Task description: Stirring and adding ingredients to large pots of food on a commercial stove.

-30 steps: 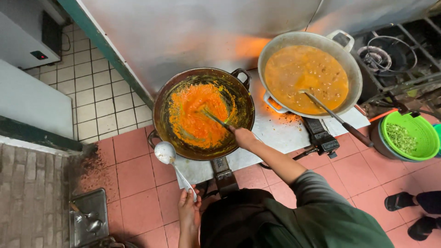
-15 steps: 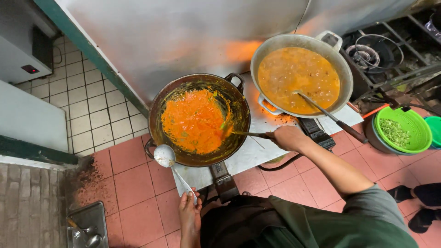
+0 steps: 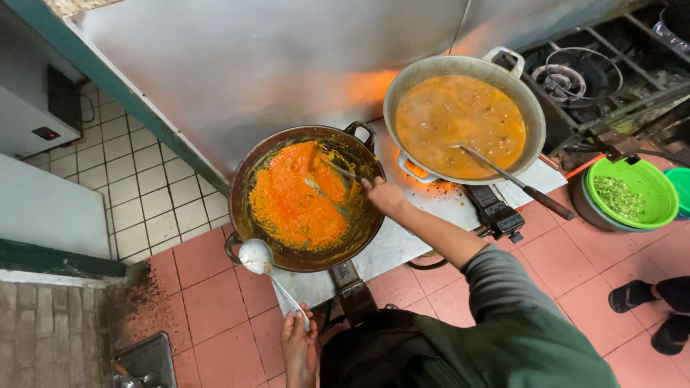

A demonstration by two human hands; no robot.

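Right hand point(image 3: 384, 195) has its grip closed around the handle of a spatula point(image 3: 338, 172), and the blade end is down in the orange paste point(image 3: 295, 205) inside the dark wok point(image 3: 309, 197), roughly mid-pan. Half a second ago that hand was out past the right rim of the wok and the spatula sat near the edge; now it's come back in over the rim, so the stirring stroke is swinging toward the middle again. The paste looks a bit more spread out, with scraped streaks up the wok wall, so it reads like the mix is being kept moving and not left to stick. Left hand point(image 3: 298, 348) is gripping the end of a ladle point(image 3: 256, 256) low in the frame, bowl resting at the wok's front rim, pretty much where it was before. To the right, on the same surface point(image 3: 392, 248), a bigger silver wok point(image 3: 463, 115) of brownish curry sits with its own utensil parked in it, untouched.
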